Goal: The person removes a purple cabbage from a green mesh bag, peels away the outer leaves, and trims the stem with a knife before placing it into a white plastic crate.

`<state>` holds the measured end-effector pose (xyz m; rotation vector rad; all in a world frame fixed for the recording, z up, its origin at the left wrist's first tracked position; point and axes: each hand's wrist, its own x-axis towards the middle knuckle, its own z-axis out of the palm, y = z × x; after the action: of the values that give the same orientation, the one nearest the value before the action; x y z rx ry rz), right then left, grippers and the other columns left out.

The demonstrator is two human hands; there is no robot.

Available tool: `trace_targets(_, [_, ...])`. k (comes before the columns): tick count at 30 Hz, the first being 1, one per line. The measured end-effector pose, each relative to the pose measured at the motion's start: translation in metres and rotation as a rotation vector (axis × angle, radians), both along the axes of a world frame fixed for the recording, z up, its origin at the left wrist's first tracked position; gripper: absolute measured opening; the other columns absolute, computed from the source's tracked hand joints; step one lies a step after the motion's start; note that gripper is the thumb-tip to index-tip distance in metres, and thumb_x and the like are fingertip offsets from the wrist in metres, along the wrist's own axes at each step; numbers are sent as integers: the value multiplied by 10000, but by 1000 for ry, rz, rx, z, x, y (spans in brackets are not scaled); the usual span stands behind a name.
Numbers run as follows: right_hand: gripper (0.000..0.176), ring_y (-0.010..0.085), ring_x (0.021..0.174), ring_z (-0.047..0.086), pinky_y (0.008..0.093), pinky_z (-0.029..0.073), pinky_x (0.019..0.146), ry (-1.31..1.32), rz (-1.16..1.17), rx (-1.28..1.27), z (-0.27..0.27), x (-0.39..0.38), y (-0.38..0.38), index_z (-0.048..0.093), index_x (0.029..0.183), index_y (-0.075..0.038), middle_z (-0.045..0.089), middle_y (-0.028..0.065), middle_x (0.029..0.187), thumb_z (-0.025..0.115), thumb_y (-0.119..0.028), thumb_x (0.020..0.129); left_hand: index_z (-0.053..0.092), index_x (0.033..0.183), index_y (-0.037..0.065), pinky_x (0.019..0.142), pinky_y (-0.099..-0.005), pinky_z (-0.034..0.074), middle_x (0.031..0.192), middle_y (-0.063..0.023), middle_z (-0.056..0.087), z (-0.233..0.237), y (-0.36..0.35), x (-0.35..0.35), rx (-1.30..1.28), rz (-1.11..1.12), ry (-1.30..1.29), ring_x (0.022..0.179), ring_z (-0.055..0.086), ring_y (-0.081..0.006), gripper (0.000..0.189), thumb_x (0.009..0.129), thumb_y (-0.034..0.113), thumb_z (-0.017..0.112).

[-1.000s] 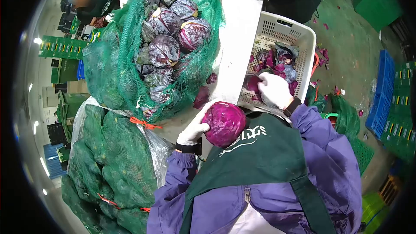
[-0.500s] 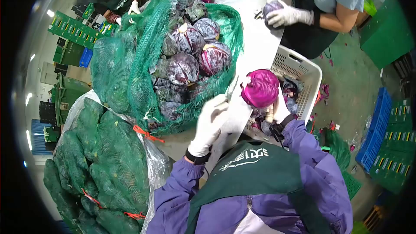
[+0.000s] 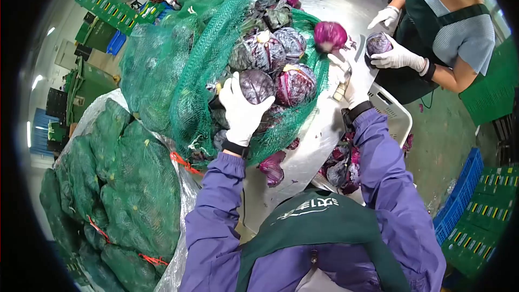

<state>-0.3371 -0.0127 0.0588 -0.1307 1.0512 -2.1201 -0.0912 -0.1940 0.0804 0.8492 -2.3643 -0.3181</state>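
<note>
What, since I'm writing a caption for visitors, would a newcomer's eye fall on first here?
Probably the vivid magenta cabbage, just beyond the gloved right hand, near the upper right edge of the open green net bag. Next, the darker cabbage in that bag, grasped by the gloved left hand. Then the bulging green net sacks at lower left, with their orange-red ties.

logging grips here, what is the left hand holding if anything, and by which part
The left hand clasps a dark cabbage by its near side, thumb and fingers apart; whether lifted, I cannot tell.
</note>
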Motion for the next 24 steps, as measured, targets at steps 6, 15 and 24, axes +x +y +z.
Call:
trace_targets(6, [349,151,1041,624,282,486,939,691,109,239,-20,80,11,632,1235,0,689,108,1190,599,-230,975,479,1351,-29,1033,-410,428,1288,-205,542,7,-4,15,244,-80,309,1169,545,-307,818,683,220,880])
trace_targets(15, [465,83,388,461,214,381,363,76,510,304,25,193,86,554,1148,-59,571,-8,651,646,-460,931,308,1501,85,1013,-392,434,1358,-117,402,58,117,108,999,-338,263,1170,467,-229,979,699,199,859])
trace_targets(24, [549,391,837,685,432,551,775,892,509,710,-61,225,143,603,1177,11,695,253,949,495,-493,987,294,1467,-18,1142,-431,312,1392,-206,360,-53,180,145,696,-265,-202,1335,370,-353,1117,580,262,912])
